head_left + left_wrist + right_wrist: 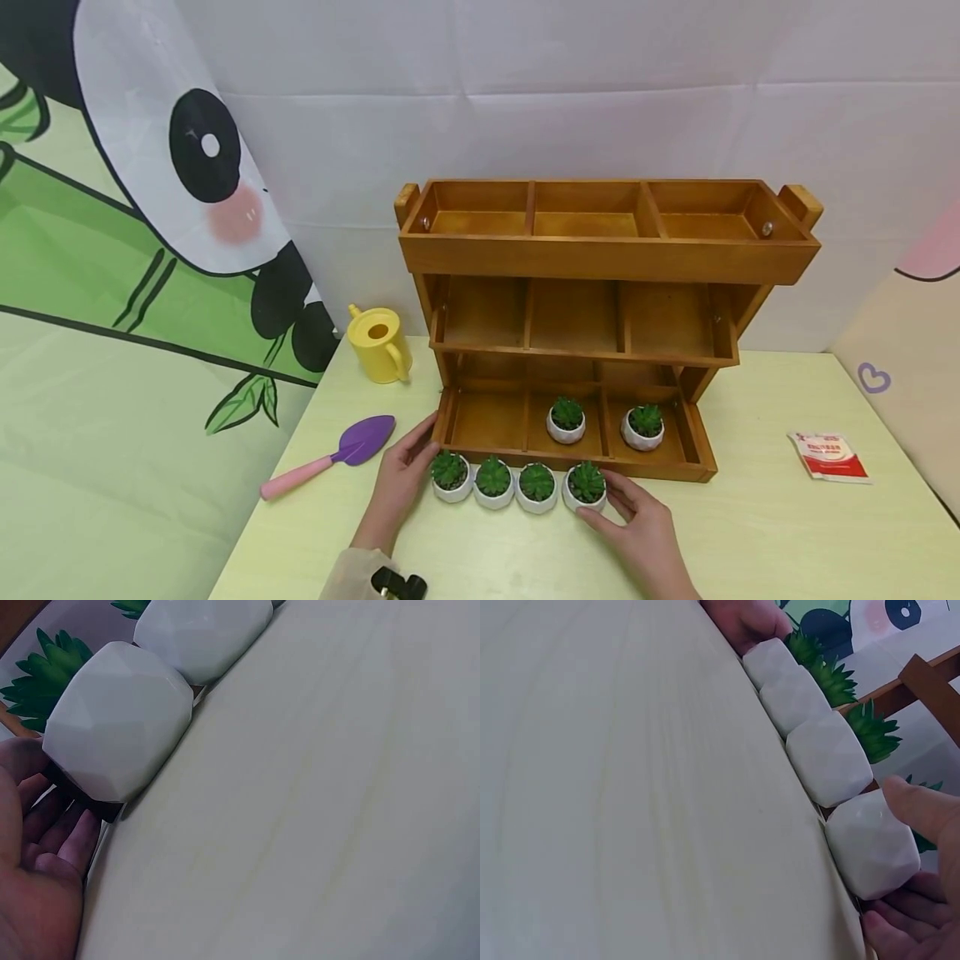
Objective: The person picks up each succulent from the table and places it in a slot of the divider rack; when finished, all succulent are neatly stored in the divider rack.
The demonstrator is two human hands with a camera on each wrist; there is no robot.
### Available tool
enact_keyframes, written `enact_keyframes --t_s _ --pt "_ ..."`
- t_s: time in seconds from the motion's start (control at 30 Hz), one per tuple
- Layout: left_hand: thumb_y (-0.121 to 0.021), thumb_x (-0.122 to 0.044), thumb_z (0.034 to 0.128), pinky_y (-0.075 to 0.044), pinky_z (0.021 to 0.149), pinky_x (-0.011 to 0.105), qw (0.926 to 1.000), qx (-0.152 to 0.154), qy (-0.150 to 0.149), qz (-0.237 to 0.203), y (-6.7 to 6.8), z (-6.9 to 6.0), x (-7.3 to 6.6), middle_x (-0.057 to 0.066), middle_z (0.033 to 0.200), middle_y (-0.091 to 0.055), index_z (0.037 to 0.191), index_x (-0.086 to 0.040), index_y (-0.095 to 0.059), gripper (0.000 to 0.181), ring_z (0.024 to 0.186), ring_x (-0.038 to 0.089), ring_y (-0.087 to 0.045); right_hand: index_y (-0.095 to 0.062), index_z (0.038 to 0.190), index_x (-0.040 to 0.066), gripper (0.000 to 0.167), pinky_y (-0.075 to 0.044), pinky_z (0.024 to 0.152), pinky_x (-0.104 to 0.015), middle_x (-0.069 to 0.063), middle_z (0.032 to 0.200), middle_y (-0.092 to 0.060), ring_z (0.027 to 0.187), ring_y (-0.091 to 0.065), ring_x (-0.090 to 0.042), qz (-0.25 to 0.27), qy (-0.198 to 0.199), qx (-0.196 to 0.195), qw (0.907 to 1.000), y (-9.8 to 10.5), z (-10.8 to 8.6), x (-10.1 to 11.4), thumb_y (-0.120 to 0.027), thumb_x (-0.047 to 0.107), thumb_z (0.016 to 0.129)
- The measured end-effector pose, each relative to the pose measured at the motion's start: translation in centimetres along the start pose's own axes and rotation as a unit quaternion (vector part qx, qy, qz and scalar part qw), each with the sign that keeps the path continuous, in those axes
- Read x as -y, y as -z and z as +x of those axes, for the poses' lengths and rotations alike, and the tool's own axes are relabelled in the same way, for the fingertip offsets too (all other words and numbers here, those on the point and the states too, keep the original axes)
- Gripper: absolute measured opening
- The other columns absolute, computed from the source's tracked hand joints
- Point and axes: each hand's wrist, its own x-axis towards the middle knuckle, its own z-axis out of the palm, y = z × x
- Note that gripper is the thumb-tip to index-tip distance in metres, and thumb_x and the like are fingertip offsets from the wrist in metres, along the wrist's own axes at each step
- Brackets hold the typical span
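Row's rightmost potted plant within right hand, half closed, pinching it; left hand loosely open, just beside leftmost plant.

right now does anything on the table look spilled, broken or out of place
Nothing looks spilled or broken. The four potted plants stand upright in a row before the wooden shelf. The one mild oddity is the red-and-white packet lying alone at the right: it seems unrelated to the plants, trowel and watering can.
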Motion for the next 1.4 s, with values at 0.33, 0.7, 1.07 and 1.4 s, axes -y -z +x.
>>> enact_keyframes --t_s 0.33,0.7,1.07,1.4 --pt "-0.065 -0.007 0.1037 -0.047 0.11 0.024 0.9999 0.003 -0.012 -0.007 0.0 0.0 0.2 0.013 0.154 -0.053 0.151 -0.008 -0.057 0.048 0.137 0.028 -0.054 -0.07 0.128 -0.001 0.065 -0.059 0.094 -0.027 -0.018 0.127 -0.07 0.114 -0.07 -0.032 -0.011 0.014 -0.028 0.9994 -0.9 0.1 0.3 -0.098 0.023 0.074" --pt "-0.063 -0.011 0.1051 -0.046 0.112 0.025 0.9998 0.009 -0.008 -0.015 0.1 -0.1 0.0 0.008 0.154 -0.054 0.152 -0.011 -0.056 0.047 0.139 0.024 -0.052 -0.071 0.127 -0.002 0.066 -0.059 0.094 -0.027 -0.019 0.126 -0.071 0.113 -0.071 -0.032 -0.018 0.018 -0.038 0.999 -1.1 0.0 0.2 -0.098 0.022 0.073" --pt "-0.064 -0.011 0.1049 -0.046 0.111 0.024 0.9998 0.012 -0.006 -0.017 0.1 0.0 0.1 0.009 0.154 -0.053 0.152 -0.011 -0.056 0.048 0.138 0.025 -0.053 -0.07 0.13 -0.004 0.068 -0.06 0.093 -0.029 -0.019 0.127 -0.07 0.112 -0.071 -0.031 -0.028 0.011 -0.02 0.9994 -0.7 0.2 0.2 -0.098 0.022 0.074" --pt "-0.063 -0.009 0.105 -0.045 0.112 0.025 0.9998 0.007 -0.001 -0.018 0.0 -0.1 -0.2 0.008 0.154 -0.054 0.152 -0.011 -0.057 0.047 0.139 0.025 -0.053 -0.069 0.132 -0.004 0.068 -0.061 0.09 -0.028 -0.023 0.13 -0.068 0.115 -0.07 -0.034 -0.015 0.002 -0.002 0.9999 -0.4 0.1 0.4 -0.096 0.025 0.076"
